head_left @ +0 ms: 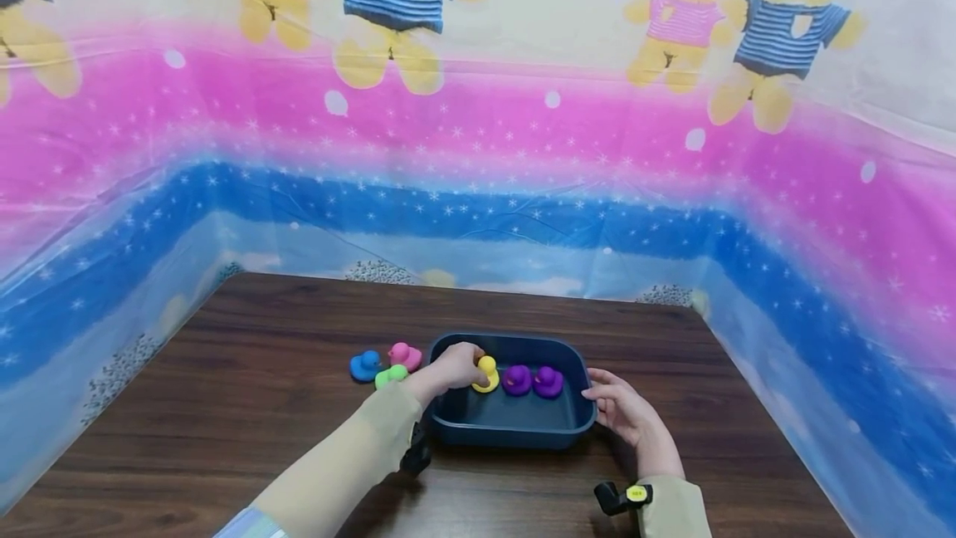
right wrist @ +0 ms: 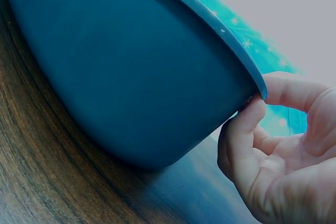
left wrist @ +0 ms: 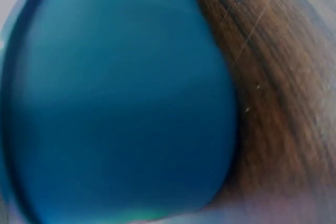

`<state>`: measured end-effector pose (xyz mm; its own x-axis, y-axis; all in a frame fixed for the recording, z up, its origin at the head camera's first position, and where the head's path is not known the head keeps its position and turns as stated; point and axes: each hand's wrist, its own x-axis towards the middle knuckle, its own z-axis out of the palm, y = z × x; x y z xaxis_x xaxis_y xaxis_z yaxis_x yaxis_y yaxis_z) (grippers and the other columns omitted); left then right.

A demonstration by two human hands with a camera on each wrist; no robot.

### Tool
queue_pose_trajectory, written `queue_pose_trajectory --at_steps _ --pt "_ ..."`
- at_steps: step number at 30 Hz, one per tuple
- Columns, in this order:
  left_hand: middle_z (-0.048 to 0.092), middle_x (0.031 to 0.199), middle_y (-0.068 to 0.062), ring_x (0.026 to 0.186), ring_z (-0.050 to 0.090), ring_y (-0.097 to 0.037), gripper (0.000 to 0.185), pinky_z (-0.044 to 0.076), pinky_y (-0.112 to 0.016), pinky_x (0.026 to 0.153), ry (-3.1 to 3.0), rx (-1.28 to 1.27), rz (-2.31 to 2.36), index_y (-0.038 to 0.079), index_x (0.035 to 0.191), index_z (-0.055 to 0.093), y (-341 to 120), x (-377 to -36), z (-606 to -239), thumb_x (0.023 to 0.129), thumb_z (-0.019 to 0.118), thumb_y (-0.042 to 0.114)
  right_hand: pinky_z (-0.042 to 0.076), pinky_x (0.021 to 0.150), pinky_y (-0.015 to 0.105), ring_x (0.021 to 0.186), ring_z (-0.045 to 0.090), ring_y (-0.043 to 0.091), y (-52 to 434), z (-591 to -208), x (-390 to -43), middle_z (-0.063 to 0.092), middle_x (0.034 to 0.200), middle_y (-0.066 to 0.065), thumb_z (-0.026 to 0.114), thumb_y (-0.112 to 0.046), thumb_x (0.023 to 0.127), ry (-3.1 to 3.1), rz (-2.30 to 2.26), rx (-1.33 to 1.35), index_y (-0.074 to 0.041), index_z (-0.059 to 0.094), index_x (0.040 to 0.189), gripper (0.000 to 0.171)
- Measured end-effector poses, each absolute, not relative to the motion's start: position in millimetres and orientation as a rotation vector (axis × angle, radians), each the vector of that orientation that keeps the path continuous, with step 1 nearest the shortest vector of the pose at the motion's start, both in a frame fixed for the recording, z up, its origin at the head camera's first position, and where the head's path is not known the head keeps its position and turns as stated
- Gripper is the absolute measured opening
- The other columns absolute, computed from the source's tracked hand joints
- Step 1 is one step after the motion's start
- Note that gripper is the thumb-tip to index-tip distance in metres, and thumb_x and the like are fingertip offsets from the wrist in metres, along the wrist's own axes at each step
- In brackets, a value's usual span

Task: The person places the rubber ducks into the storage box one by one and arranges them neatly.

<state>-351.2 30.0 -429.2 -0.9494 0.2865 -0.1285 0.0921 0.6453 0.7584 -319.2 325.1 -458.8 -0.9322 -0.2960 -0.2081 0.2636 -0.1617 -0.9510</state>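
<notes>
A dark blue-grey rectangular tub stands on the table, and its outer wall fills much of both wrist views. Inside it, a yellow rubber duck sits at the left, with my left hand reaching over the rim and its fingers and thumb around the duck. Two purple rubber ducks, one nearer the middle and one farther right, sit beside it. At the tub's right end my right hand pinches the rim between its fingertips. The left wrist view does not show the left fingers.
Left of the tub, a blue duck, a pink duck and a green duck stand close together on the brown wooden table. A patterned sheet with printed bears hangs around the table's back and sides.
</notes>
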Motion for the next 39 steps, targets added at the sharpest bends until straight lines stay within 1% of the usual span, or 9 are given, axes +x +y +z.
queue_pose_trajectory --at_steps 5,9,11,17,21,24,32,39 --pt "0.061 0.127 -0.022 0.107 0.06 -0.029 0.047 0.054 -0.041 0.093 2.672 0.437 1.126 -0.006 0.128 0.059 24.5 -348.7 -420.1 0.085 0.073 0.006 0.055 0.075 0.023 0.078 0.069 0.006 325.0 -460.0 -319.1 0.069 0.092 -0.005 0.052 0.001 0.092 1.779 -2.142 -0.001 -0.008 0.039 0.126 0.038" --pt "0.063 0.123 -0.02 0.113 0.059 -0.032 0.041 0.052 -0.043 0.095 2.672 0.517 1.114 -0.002 0.123 0.063 15.8 -345.6 -408.6 0.085 0.074 0.008 0.055 0.076 0.023 0.079 0.069 0.006 324.8 -461.6 -319.8 0.069 0.092 -0.005 0.052 0.001 0.092 1.797 -2.134 0.014 -0.008 0.039 0.128 0.039" --pt "0.063 0.124 -0.019 0.117 0.058 -0.033 0.039 0.051 -0.044 0.097 2.672 0.547 1.116 0.0 0.123 0.064 10.1 -344.7 -403.2 0.086 0.073 0.009 0.055 0.076 0.023 0.079 0.069 0.006 325.5 -462.4 -320.0 0.069 0.092 -0.005 0.052 0.0 0.093 1.797 -2.131 0.01 -0.008 0.039 0.128 0.039" --pt "0.058 0.134 -0.015 0.127 0.052 -0.034 0.041 0.047 -0.047 0.101 2.687 0.607 1.183 0.005 0.129 0.061 -14.4 -346.1 -397.3 0.089 0.071 0.011 0.055 0.076 0.023 0.079 0.069 0.005 326.6 -462.8 -320.0 0.069 0.091 -0.006 0.052 0.0 0.093 1.769 -2.141 -0.019 -0.009 0.04 0.127 0.036" --pt "0.055 0.139 -0.014 0.132 0.048 -0.035 0.043 0.045 -0.05 0.103 2.676 0.649 1.311 0.006 0.132 0.059 -35.6 -348.1 -398.2 0.091 0.068 0.012 0.055 0.075 0.023 0.079 0.069 0.005 326.4 -462.1 -319.5 0.069 0.092 -0.005 0.051 0.0 0.093 1.76 -2.141 -0.025 -0.008 0.039 0.129 0.039" --pt "0.054 0.14 -0.015 0.132 0.047 -0.036 0.043 0.044 -0.053 0.104 2.684 0.635 1.386 0.008 0.133 0.058 -50.4 -349.9 -399.5 0.092 0.068 0.013 0.055 0.075 0.023 0.078 0.069 0.005 326.0 -461.7 -319.4 0.069 0.091 -0.005 0.051 0.001 0.093 1.768 -2.139 -0.02 -0.007 0.038 0.129 0.039" --pt "0.049 0.144 -0.019 0.135 0.041 -0.041 0.048 0.039 -0.059 0.105 2.728 0.461 1.462 0.01 0.136 0.056 -85.1 -353.4 -406.9 0.091 0.069 0.019 0.055 0.073 0.022 0.077 0.068 0.004 327.1 -462.2 -320.3 0.068 0.093 -0.006 0.049 0.001 0.094 1.756 -2.14 -0.028 -0.011 0.041 0.123 0.032" --pt "0.042 0.15 -0.019 0.139 0.036 -0.04 0.054 0.033 -0.061 0.109 2.666 0.294 1.591 0.009 0.141 0.05 -114.5 -348.4 -420.1 0.093 0.068 0.025 0.055 0.073 0.022 0.077 0.068 0.004 327.8 -463.7 -321.5 0.068 0.095 -0.005 0.048 0.0 0.095 1.72 -2.147 -0.051 -0.01 0.039 0.126 0.034"
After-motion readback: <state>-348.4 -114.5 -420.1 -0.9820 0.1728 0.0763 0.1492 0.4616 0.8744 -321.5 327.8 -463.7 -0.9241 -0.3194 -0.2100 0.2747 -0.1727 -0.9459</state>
